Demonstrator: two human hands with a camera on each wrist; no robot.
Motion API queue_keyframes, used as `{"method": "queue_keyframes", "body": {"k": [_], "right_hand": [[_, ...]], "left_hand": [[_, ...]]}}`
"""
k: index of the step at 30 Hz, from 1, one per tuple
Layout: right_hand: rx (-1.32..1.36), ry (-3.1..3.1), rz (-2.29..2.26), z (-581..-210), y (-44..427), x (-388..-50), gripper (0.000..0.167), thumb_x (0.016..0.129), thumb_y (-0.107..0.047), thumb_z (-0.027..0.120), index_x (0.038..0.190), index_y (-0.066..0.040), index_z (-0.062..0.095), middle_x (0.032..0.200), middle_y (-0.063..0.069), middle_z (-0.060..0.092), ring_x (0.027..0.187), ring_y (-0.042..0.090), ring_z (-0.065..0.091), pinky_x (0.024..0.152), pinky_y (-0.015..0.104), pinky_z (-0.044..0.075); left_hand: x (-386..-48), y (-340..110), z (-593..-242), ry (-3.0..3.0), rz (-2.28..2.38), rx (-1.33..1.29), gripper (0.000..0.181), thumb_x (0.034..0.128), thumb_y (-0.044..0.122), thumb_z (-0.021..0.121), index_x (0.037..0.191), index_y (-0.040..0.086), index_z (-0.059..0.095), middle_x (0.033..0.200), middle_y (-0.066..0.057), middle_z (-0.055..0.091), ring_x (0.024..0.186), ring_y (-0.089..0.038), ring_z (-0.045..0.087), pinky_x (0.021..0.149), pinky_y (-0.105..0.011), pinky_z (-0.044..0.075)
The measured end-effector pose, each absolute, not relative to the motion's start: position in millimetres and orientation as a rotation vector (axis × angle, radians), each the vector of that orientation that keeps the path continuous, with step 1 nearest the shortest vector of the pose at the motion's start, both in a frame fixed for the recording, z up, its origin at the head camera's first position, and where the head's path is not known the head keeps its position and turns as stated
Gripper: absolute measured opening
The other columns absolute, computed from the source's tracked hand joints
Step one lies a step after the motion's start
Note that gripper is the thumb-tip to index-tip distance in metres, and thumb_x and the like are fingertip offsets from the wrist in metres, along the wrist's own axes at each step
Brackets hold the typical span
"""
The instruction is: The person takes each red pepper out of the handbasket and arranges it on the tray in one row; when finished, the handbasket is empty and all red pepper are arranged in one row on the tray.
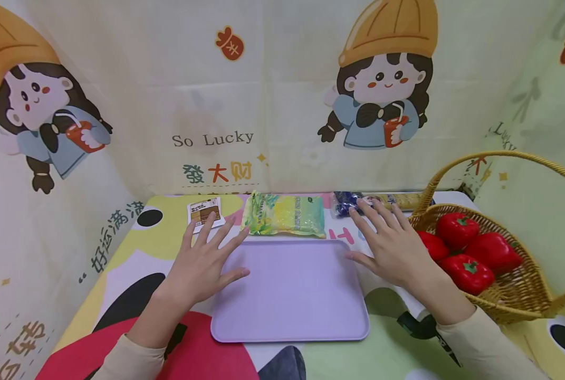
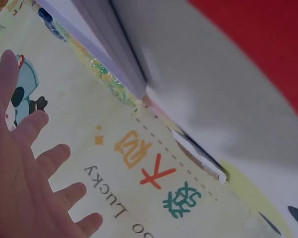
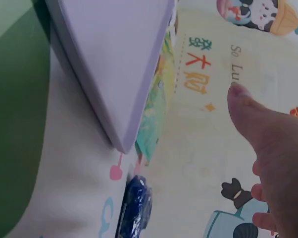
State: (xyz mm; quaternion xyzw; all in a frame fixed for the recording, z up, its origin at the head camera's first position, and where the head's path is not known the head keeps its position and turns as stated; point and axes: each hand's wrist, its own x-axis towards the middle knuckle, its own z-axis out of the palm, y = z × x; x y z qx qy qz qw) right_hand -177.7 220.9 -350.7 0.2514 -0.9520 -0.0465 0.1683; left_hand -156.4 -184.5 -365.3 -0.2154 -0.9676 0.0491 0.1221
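One left hand (image 1: 201,272) and one right hand (image 1: 392,245), fingers spread, I see raised by opposite sides of the lilac tray (image 1: 289,295), the wicker basket (image 1: 524,315) rightmost.

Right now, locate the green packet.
In the head view, the green packet lies near centre, just behind the lilac tray and right of the small white packet.

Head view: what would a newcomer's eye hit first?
Probably the glossy red peppers in the wicker basket at far right. Then the lilac tray in the centre, with the left hand and right hand spread near its left and right sides. The cartoon girl in the orange hat, upper right on the backdrop, also competes.
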Motion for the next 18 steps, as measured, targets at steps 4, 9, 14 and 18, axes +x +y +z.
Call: {"method": "queue_keyframes", "body": {"k": [4, 9, 14, 18], "right_hand": [[0.724, -2.7, -0.075, -351.1, 232.9, -178.8, 0.095, 0.09, -0.071, 0.06, 0.162, -0.015, 0.033, 0.168, 0.014, 0.026, 0.154, 0.039, 0.024, 0.125, 0.059, 0.014], [0.73, -2.671, -0.042, -348.2, 248.0, -175.8, 0.095, 0.088, -0.068, 0.065, 0.161, -0.015, 0.034, 0.166, 0.014, 0.031, 0.15, 0.039, 0.03, 0.118, 0.062, 0.028], [0.744, -2.631, 0.012, -343.6, 261.0, -173.7, 0.092, 0.088, -0.061, 0.07, 0.159, -0.013, 0.037, 0.163, 0.015, 0.036, 0.145, 0.041, 0.036, 0.113, 0.063, 0.033], [0.754, -2.635, 0.121, -340.6, 274.8, -169.3, 0.091, 0.088, -0.055, 0.075, 0.16, -0.017, 0.036, 0.161, 0.016, 0.039, 0.142, 0.043, 0.04, 0.11, 0.066, 0.035]], "left_hand": [[-156.1, -190.8, -370.8, -2.871, 0.085, -0.647, 0.084, 0.0909, 0.073, 0.057, 0.161, 0.034, 0.033, 0.168, -0.008, 0.028, 0.156, -0.045, 0.01, 0.12, -0.07, 0.012], [-157.5, -194.1, -379.2, -2.896, 0.003, -0.688, 0.083, 0.0908, 0.071, 0.059, 0.161, 0.034, 0.034, 0.168, -0.007, 0.028, 0.155, -0.044, 0.016, 0.117, -0.072, 0.018], [-158.5, -194.5, -383.7, -2.921, -0.065, -0.729, 0.082, 0.0911, 0.068, 0.062, 0.16, 0.033, 0.036, 0.168, -0.007, 0.029, 0.154, -0.045, 0.022, 0.116, -0.072, 0.022], [-157.0, -192.9, -385.5, -2.997, -0.147, -0.75, 0.079, 0.0937, 0.064, 0.062, 0.16, 0.03, 0.037, 0.168, -0.008, 0.029, 0.154, -0.047, 0.02, 0.115, -0.073, 0.023]]}}
